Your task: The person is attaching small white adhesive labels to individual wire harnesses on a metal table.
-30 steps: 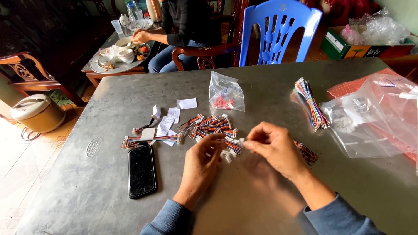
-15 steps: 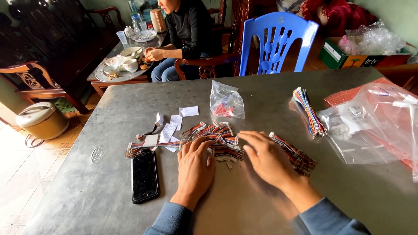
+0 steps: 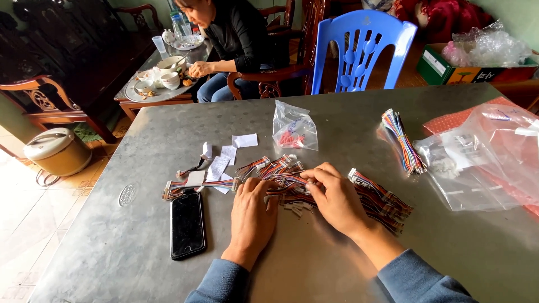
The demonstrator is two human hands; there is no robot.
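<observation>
Two bare hands work in a heap of short multicoloured wire harnesses point(image 3: 292, 179) on the grey metal worktop point(image 3: 393, 247).

The left hand point(image 3: 254, 209) lies flat, fingers spread, on the heap's near edge; the right hand point(image 3: 335, 197) pinches some wires with curled fingertips. A black smartphone point(image 3: 187, 223) lies just left, white paper slips point(image 3: 224, 160) beyond, and a clear plastic bag of red parts point(image 3: 294, 128) farther back.

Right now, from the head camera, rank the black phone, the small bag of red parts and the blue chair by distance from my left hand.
From the left hand:
1. Black phone, just to its left.
2. Small bag of red parts, beyond it on the table.
3. Blue chair, behind the table's far edge.
</observation>
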